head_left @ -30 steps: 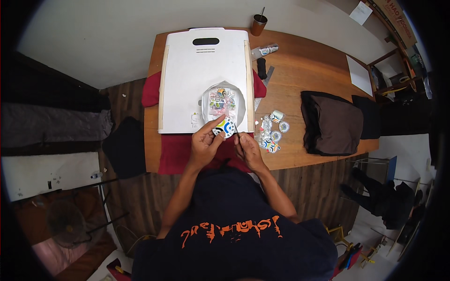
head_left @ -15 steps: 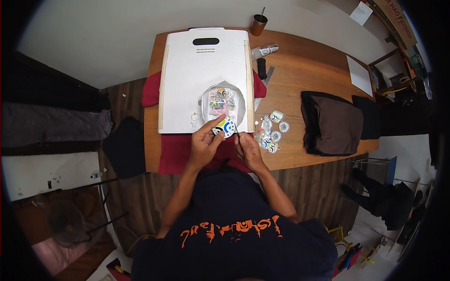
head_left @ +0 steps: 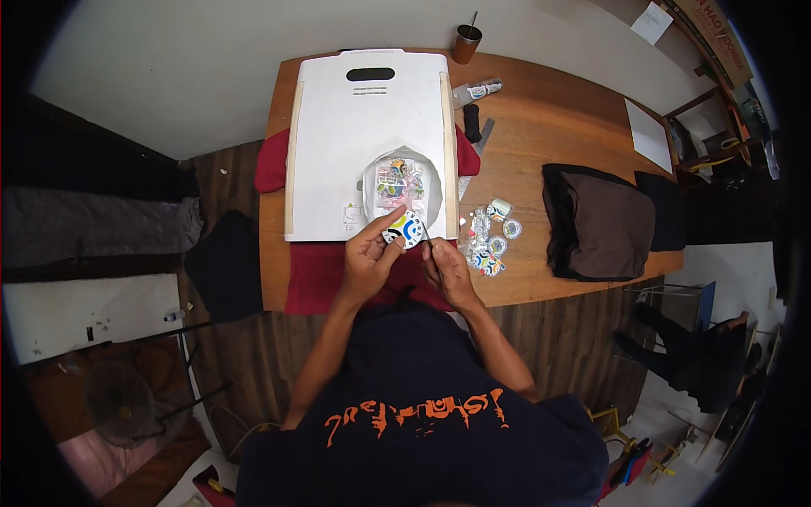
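Note:
My left hand pinches a round white sticker printed with blue, yellow and black shapes. Its fingers and thumb grip the lower left of the disc. Closed around a pair of dark scissors is my right hand; the narrow blades touch the sticker's right edge, and the handles are mostly hidden by the fingers. Just beyond both hands sits a round white bowl-like container with several colourful sticker pieces in it. It rests on the lower part of a white board that has a dark slot.
Right of my hands, several cut round stickers and scraps lie on the wooden table. Folded dark clothes lie farther right. Red cloth shows under the board. A brown cup stands at the back. Another person is at far right.
My hands, the sticker and the scissors look almost unmoved. The person at the far right has shifted an arm, and a hand shows there now.

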Tool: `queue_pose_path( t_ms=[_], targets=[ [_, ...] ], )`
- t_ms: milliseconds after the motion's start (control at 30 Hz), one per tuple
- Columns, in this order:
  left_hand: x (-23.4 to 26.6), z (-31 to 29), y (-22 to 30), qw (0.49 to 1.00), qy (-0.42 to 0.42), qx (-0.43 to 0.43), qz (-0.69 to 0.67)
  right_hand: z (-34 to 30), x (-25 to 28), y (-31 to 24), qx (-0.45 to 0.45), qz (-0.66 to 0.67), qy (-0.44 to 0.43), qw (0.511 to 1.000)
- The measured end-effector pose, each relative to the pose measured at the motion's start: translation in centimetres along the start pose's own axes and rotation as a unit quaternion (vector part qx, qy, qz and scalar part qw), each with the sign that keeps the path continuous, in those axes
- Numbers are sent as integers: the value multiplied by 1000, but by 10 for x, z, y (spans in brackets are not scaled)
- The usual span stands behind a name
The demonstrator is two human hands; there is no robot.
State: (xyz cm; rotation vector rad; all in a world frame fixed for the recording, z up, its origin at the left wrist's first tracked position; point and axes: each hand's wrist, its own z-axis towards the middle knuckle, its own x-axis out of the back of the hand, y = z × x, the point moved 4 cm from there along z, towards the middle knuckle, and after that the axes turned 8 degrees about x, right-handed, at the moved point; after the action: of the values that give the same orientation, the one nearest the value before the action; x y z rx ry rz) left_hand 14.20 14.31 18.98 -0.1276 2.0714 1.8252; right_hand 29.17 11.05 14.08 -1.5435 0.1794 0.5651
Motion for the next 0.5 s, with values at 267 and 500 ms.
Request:
queue_pose_path(
  t_ms=[267, 500],
  targets=[
    [0, -1, 1, 1000, -4, -1, 1, -2, 2, 4, -9, 0, 6, 1000],
    [0, -2, 1, 1000, -10, -5, -2, -3, 5, 9, -11, -7, 5, 1000]
  ],
)
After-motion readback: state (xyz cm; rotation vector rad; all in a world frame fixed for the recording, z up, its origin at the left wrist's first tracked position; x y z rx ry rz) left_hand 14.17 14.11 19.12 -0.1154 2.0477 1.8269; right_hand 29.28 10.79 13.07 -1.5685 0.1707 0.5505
